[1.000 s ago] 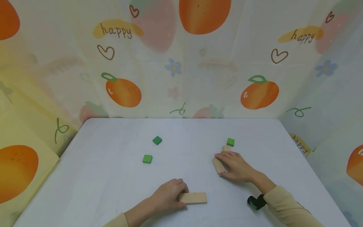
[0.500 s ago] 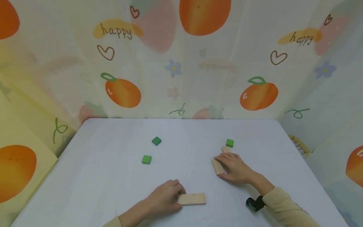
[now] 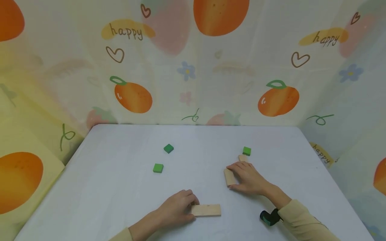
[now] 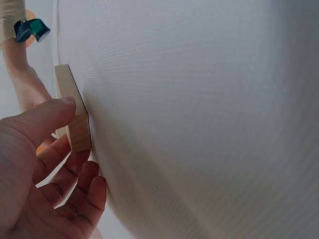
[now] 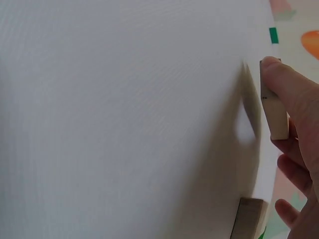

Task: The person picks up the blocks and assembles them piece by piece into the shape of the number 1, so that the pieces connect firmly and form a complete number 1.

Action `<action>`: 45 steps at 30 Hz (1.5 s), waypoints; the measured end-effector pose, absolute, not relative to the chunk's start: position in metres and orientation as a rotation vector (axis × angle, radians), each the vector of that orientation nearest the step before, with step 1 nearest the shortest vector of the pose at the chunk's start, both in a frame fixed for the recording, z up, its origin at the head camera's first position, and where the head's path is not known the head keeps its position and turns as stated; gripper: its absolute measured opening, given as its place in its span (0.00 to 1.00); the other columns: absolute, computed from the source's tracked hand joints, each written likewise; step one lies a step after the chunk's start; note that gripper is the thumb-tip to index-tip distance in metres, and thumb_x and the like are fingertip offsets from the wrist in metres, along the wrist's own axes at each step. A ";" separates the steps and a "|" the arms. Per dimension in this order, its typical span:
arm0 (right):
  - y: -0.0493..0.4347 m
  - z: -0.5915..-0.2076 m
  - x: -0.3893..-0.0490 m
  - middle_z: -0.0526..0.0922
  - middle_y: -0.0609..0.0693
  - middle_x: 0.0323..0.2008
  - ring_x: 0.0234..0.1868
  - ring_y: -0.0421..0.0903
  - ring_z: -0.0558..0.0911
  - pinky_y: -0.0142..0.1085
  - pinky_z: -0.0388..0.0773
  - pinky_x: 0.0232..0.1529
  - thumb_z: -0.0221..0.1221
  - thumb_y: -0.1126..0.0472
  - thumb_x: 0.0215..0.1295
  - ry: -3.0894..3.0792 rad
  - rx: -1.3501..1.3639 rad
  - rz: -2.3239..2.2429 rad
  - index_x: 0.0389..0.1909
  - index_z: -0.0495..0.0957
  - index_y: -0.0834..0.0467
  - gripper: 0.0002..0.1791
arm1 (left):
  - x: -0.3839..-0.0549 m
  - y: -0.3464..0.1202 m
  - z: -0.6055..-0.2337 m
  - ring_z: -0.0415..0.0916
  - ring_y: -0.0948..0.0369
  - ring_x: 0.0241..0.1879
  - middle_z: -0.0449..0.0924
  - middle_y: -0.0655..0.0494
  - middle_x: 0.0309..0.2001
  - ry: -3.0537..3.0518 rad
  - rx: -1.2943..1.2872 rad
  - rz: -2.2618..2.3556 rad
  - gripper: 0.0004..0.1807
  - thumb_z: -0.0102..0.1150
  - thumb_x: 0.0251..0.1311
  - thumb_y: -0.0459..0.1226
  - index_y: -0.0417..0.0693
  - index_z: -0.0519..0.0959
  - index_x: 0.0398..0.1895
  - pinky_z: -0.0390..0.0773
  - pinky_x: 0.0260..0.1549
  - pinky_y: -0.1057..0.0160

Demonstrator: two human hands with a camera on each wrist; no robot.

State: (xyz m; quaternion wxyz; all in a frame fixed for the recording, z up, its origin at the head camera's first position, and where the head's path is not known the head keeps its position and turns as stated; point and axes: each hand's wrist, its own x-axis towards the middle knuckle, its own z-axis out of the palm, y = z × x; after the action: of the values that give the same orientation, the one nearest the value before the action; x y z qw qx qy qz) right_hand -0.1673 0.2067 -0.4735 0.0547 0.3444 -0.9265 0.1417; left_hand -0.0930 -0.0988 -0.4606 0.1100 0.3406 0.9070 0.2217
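Observation:
In the head view my left hand (image 3: 178, 209) pinches the left end of a flat wooden block (image 3: 207, 210) near the front of the table. Its thumb lies on one face of this block (image 4: 70, 102) in the left wrist view, with fingers at the other side. Further right and back, my right hand (image 3: 250, 179) pinches a second wooden block (image 3: 230, 177) between thumb and fingers. That block (image 5: 275, 107) appears lifted off the cloth in the right wrist view. Beyond the right hand lies a third wooden block (image 3: 242, 158), partly hidden by it.
A green block (image 3: 246, 151) lies just behind the third wooden block. Two more, a dark green block (image 3: 169, 148) and a light green block (image 3: 158, 168), lie left of centre. White cloth covers the table (image 3: 114, 187). A fruit-patterned curtain (image 3: 223, 83) hangs behind.
My right hand has shifted the second wooden block slightly left and turned it a little, away from the third block. The left hand and its block stay nearly still. The head view shifts slightly.

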 end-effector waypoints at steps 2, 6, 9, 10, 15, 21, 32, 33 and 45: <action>0.204 -0.473 -0.167 0.76 0.50 0.50 0.53 0.50 0.72 0.52 0.64 0.54 0.67 0.44 0.46 -2.793 1.054 0.448 0.54 0.71 0.56 0.35 | -0.093 -0.098 -0.460 0.65 0.73 0.34 0.72 0.69 0.35 2.658 1.004 0.658 0.16 0.68 0.46 0.44 0.54 0.78 0.40 0.71 0.36 0.73; 0.198 -0.473 -0.167 0.76 0.49 0.48 0.51 0.46 0.73 0.49 0.66 0.52 0.68 0.44 0.45 -2.756 1.074 0.480 0.53 0.72 0.57 0.35 | -0.094 -0.098 -0.460 0.65 0.73 0.34 0.72 0.69 0.35 2.651 1.003 0.658 0.17 0.68 0.46 0.43 0.54 0.78 0.40 0.71 0.36 0.73; 0.193 -0.473 -0.166 0.77 0.48 0.47 0.50 0.45 0.74 0.47 0.68 0.50 0.68 0.44 0.45 -2.752 1.083 0.500 0.53 0.72 0.56 0.35 | -0.095 -0.098 -0.461 0.66 0.74 0.34 0.72 0.69 0.34 2.657 1.015 0.649 0.17 0.68 0.46 0.44 0.54 0.78 0.40 0.72 0.37 0.73; 0.192 -0.473 -0.166 0.77 0.48 0.48 0.50 0.45 0.74 0.47 0.68 0.50 0.67 0.43 0.45 -2.755 1.086 0.503 0.53 0.72 0.56 0.35 | -0.095 -0.097 -0.462 0.66 0.74 0.34 0.72 0.69 0.34 2.660 1.021 0.646 0.17 0.69 0.46 0.44 0.54 0.78 0.40 0.72 0.37 0.73; 0.183 -0.471 -0.163 0.76 0.48 0.49 0.52 0.47 0.72 0.47 0.68 0.53 0.66 0.43 0.47 -2.785 1.103 0.535 0.54 0.71 0.56 0.34 | -0.097 -0.097 -0.464 0.66 0.74 0.34 0.72 0.69 0.34 2.662 1.020 0.628 0.17 0.69 0.45 0.45 0.54 0.78 0.39 0.72 0.36 0.73; 0.173 -0.468 -0.158 0.75 0.48 0.48 0.52 0.47 0.72 0.47 0.68 0.52 0.66 0.43 0.48 -2.785 1.121 0.564 0.54 0.70 0.56 0.34 | -0.098 -0.096 -0.463 0.67 0.74 0.34 0.73 0.69 0.34 2.649 1.022 0.626 0.17 0.69 0.45 0.45 0.54 0.78 0.39 0.72 0.36 0.72; 0.158 -0.471 -0.149 0.74 0.46 0.49 0.52 0.44 0.71 0.44 0.69 0.51 0.64 0.41 0.49 -2.820 1.154 0.555 0.54 0.69 0.54 0.34 | -0.098 -0.096 -0.459 0.65 0.74 0.32 0.72 0.69 0.32 2.630 0.994 0.638 0.17 0.70 0.44 0.44 0.54 0.78 0.38 0.71 0.34 0.73; 0.157 -0.472 -0.148 0.74 0.46 0.49 0.51 0.44 0.71 0.44 0.69 0.51 0.64 0.41 0.49 -2.817 1.158 0.553 0.54 0.69 0.54 0.34 | -0.098 -0.095 -0.459 0.65 0.74 0.32 0.72 0.69 0.32 2.630 0.993 0.637 0.17 0.70 0.44 0.45 0.54 0.79 0.38 0.71 0.34 0.73; 0.144 -0.475 -0.142 0.74 0.46 0.49 0.52 0.43 0.71 0.43 0.68 0.53 0.63 0.39 0.49 -2.869 1.176 0.569 0.54 0.70 0.54 0.34 | -0.099 -0.096 -0.459 0.65 0.74 0.32 0.72 0.68 0.33 2.631 1.049 0.630 0.17 0.70 0.45 0.44 0.53 0.79 0.38 0.71 0.34 0.73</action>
State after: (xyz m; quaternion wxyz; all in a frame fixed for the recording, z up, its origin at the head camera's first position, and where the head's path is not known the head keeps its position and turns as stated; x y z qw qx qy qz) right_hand -0.1418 0.1441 -0.4746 -0.0053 0.3730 -0.9101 0.1806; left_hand -0.0990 -0.0959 -0.4585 0.1197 0.3589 0.9002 0.2154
